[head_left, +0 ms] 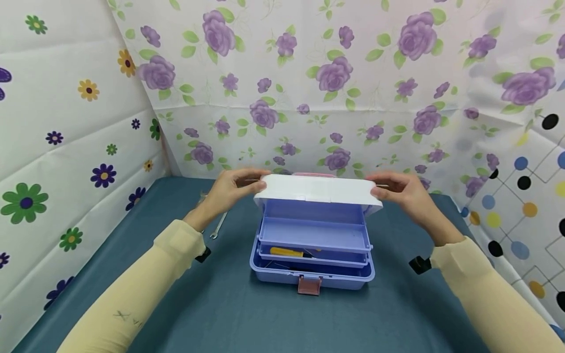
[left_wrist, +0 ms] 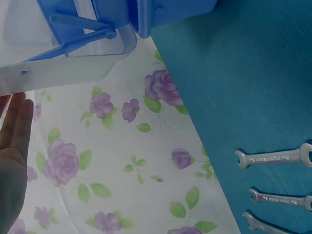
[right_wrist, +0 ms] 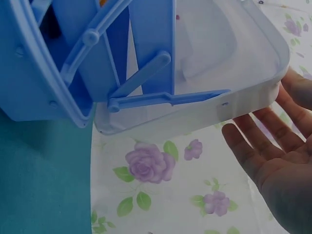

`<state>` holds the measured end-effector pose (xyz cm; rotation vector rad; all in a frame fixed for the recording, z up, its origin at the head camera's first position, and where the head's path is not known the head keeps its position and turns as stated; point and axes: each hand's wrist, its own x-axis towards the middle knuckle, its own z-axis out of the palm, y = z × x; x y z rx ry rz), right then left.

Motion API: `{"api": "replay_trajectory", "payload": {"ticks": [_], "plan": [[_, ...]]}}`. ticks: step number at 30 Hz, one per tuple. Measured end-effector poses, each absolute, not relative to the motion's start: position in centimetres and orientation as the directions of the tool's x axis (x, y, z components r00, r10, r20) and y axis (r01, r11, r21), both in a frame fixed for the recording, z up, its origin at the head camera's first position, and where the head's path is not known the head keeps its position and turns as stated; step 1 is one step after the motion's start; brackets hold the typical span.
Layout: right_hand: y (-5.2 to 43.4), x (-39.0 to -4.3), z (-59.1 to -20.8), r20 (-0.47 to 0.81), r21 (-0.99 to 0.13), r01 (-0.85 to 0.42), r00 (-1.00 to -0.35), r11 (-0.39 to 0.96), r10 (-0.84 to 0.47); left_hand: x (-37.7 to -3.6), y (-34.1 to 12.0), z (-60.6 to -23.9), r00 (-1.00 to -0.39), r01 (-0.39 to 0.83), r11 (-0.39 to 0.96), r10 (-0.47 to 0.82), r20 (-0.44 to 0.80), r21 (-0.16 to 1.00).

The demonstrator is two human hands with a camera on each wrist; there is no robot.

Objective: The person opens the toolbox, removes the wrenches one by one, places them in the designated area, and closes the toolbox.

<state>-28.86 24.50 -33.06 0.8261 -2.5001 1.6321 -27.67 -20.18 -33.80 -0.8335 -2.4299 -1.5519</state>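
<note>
The left hand (head_left: 229, 192) is resting its straight fingers against the left end of the translucent white plastic lid (head_left: 319, 190) of the lavender-blue plastic toolbox (head_left: 311, 245), and the right hand (head_left: 405, 193) is doing the same at the lid's right end, palm turned toward the rim; the two hands are sitting well apart, one at either end of the lid, with neither curling round it. The lid is hanging raised and roughly level above the box, with blue hinge arms (right_wrist: 146, 100) joining it to the stepped trays (head_left: 314, 230) below. Inside the toolbox, a yellow-handled screwdriver (head_left: 289, 252) is lying in a lower tray. A pink plastic latch (head_left: 309, 285) is hanging at the front of the toolbox. The toolbox is standing on a dark teal cloth-covered table (head_left: 220, 309). To the left of the toolbox, three silver open-ended spanners (left_wrist: 275, 158) are lying side by side on the cloth. Behind the toolbox, a white backdrop printed with purple roses (head_left: 309, 73) is rising.
</note>
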Motion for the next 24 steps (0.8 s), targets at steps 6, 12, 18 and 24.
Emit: {"api": "replay_trajectory", "payload": {"ticks": [6,12,18,24], "plan": [[24.6,-27.7,-33.3,0.341,-0.817,-0.487,-0.840,0.310,-0.422,-27.0,-20.5,-34.3,-0.784,0.608,0.345,0.407,0.469,0.715],[24.7,-26.9,-33.9,0.390,-0.790,-0.543,-0.803,0.284,-0.451,-26.2,-20.8,-34.8,-0.733,0.677,0.377,0.422,0.533,0.633],[24.7,-26.1,-34.6,0.453,-0.746,-0.610,-0.760,0.269,-0.466,-25.4,-20.8,-35.1,-0.713,0.701,0.411,0.420,0.561,0.583],[24.9,-25.6,-35.2,0.476,-0.729,-0.634,-0.740,0.257,-0.476,-24.9,-20.8,-35.6,-0.658,0.753,0.379,0.446,0.607,0.538]]}}
